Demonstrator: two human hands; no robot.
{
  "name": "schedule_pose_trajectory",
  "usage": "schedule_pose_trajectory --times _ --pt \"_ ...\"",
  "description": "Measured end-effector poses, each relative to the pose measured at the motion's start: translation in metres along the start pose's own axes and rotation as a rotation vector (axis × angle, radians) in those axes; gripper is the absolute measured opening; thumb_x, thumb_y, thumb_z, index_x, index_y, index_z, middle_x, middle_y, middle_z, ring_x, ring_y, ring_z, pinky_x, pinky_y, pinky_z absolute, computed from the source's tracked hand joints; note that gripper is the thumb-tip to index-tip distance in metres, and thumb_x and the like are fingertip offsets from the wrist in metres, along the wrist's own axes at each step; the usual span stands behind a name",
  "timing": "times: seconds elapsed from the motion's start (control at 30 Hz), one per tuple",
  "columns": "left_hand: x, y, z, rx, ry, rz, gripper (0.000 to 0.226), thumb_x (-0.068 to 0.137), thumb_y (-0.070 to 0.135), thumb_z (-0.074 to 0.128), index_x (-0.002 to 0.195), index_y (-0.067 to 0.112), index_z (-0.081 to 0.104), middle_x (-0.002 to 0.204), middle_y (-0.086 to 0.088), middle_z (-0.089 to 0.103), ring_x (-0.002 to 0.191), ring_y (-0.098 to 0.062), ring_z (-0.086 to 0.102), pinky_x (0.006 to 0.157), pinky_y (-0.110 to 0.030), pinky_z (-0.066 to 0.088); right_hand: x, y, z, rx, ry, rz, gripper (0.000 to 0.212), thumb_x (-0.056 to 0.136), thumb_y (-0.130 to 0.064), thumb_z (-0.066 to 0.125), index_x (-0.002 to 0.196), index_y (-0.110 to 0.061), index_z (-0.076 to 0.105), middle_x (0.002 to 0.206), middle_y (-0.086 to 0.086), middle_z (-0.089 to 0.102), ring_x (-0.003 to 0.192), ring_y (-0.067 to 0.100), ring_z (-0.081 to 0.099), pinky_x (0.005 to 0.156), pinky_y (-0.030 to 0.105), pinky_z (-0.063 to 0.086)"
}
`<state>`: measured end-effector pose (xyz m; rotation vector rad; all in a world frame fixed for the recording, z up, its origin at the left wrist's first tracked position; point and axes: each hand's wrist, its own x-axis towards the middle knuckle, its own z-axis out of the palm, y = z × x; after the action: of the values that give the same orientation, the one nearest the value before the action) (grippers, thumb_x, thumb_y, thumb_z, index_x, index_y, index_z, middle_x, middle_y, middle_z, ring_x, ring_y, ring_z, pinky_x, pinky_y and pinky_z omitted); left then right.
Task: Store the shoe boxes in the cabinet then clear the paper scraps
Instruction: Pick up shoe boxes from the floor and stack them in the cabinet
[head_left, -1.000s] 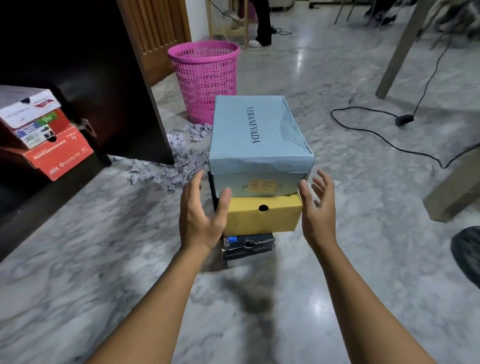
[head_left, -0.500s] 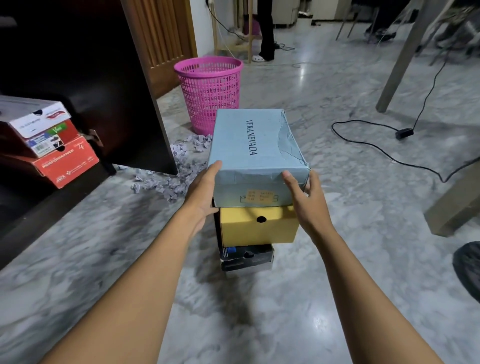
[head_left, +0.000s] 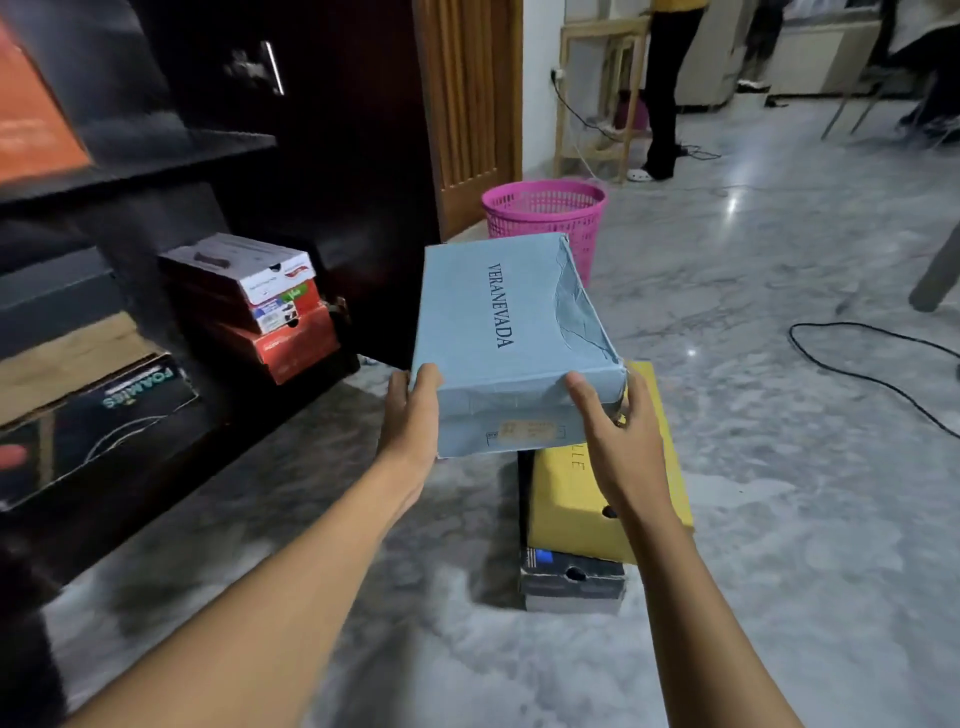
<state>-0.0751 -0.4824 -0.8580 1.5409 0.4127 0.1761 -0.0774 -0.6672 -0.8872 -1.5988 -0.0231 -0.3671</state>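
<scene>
Pale blue VERANEVADA box (head_left: 511, 338) aloft, tilted, above yellow box (head_left: 582, 499) stacked on black box (head_left: 571, 584)

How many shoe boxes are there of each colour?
Blue box, held by left hand and right hand: 1
Yellow box: 1
Black boxes: 2
Red boxes: 2
White box: 1
Orange box: 1
Total: 8

Blue shoe box (head_left: 511, 332), between both hands: matt paper-covered card, lid skin wrinkled and torn near the right hand (head_left: 621, 441).
Yellow box (head_left: 576, 499), below the right hand: smooth matt card.
Floor (head_left: 779, 467), beneath the hands: polished grey marble, glossy.
Basket (head_left: 545, 213), beyond the hands: pink plastic mesh.
Cabinet (head_left: 156, 150), left of the left hand (head_left: 413, 415): dark, faintly glossy.
</scene>
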Motion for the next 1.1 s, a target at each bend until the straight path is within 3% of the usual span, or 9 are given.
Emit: schedule_pose_trajectory --times 0.1,0.23,0.37,0.5,0.63,0.73,0.83,0.93,1.1 --pt "-0.003 0.015 -0.037 -0.001 0.115 -0.007 0.044 0.062 0.054 0.046 0.098 0.031 0.052 0.106 -0.009 0.066 0.095 -0.031 0.066 0.08 -0.055 0.055 -0.003 -0.019 0.034 0.056 -0.078 -0.044 0.036 0.09 -0.04 0.068 0.123 -0.029 0.058 0.104 -0.026 0.068 0.097 -0.006 0.064 0.084 0.021 0.053" --pt "-0.007 0.047 -0.074 -0.022 0.208 0.109 0.028 0.069 0.046 0.045 0.095 0.045 0.054 0.106 0.007 0.064 0.106 -0.025 0.061 0.094 -0.058 0.049 0.004 -0.046 0.076 0.1 -0.165 -0.105 0.042 0.091 -0.043 0.066 0.13 -0.033 0.056 0.116 -0.017 0.068 0.106 0.001 0.065 0.09 0.03 0.054" --pt "-0.002 0.085 -0.102 -0.023 0.224 0.283 0.041 0.075 0.036 0.042 0.107 0.059 0.056 0.116 0.012 0.066 0.111 -0.021 0.062 0.096 -0.055 0.049 0.027 -0.076 0.117 0.125 -0.237 -0.157 0.05 0.09 -0.046 0.065 0.136 -0.03 0.052 0.122 -0.016 0.065 0.109 -0.002 0.062 0.092 0.025 0.051" --pt "0.017 0.117 -0.126 -0.013 0.261 0.37 0.058 0.081 0.048 0.045 0.138 0.052 0.038 0.134 0.019 0.057 0.12 -0.013 0.057 0.102 -0.049 0.046 0.055 -0.107 0.158 0.146 -0.29 -0.181 0.04 0.091 -0.047 0.063 0.128 -0.038 0.05 0.117 -0.023 0.062 0.102 -0.014 0.059 0.08 0.009 0.048" --pt "0.048 0.151 -0.148 0.046 0.319 0.469 0.052 0.098 0.048 0.043 0.147 0.048 0.026 0.133 0.021 0.051 0.12 -0.008 0.053 0.084 -0.017 0.046 0.092 -0.139 0.197 0.19 -0.317 -0.179 0.037 0.093 -0.046 0.061 0.127 -0.037 0.052 0.119 -0.018 0.063 0.109 -0.001 0.06 0.094 0.027 0.051" --pt "0.067 0.186 -0.162 0.129 0.371 0.433 0.051 0.098 0.053 0.04 0.145 0.052 0.024 0.137 0.015 0.051 0.122 -0.012 0.051 0.095 -0.03 0.043 0.123 -0.165 0.231 0.182 -0.35 -0.16 0.041 0.091 -0.051 0.061 0.128 -0.035 0.052 0.118 -0.014 0.063 0.108 0.005 0.062 0.096 0.039 0.053" --pt "0.082 0.219 -0.177 0.191 0.38 0.399 0.053 0.097 0.054 0.04 0.147 0.05 0.022 0.141 0.012 0.048 0.122 -0.015 0.05 0.09 -0.028 0.037 0.148 -0.19 0.261 0.153 -0.372 -0.143 0.038 0.083 -0.06 0.063 0.116 -0.045 0.054 0.116 -0.012 0.065 0.106 0.009 0.064 0.095 0.047 0.054" --pt "0.095 0.253 -0.19 0.189 0.348 0.398 0.054 0.098 0.053 0.04 0.147 0.049 0.019 0.145 0.008 0.045 0.118 -0.013 0.048 0.087 -0.027 0.037 0.167 -0.215 0.285 0.15 -0.385 -0.11 0.025 0.086 -0.055 0.064 0.108 -0.049 0.054 0.113 -0.009 0.066 0.104 0.011 0.065 0.094 0.047 0.055" --pt "0.11 0.288 -0.199 0.271 0.322 0.384 0.055 0.1 0.049 0.037 0.15 0.044 0.016 0.148 0.002 0.043 0.105 -0.01 0.046 0.08 -0.025 0.036 0.188 -0.24 0.306 0.144 -0.386 -0.08 0.035 0.091 -0.049 0.061 0.122 -0.036 0.052 0.114 -0.007 0.063 0.104 0.012 0.063 0.088 0.041 0.057"
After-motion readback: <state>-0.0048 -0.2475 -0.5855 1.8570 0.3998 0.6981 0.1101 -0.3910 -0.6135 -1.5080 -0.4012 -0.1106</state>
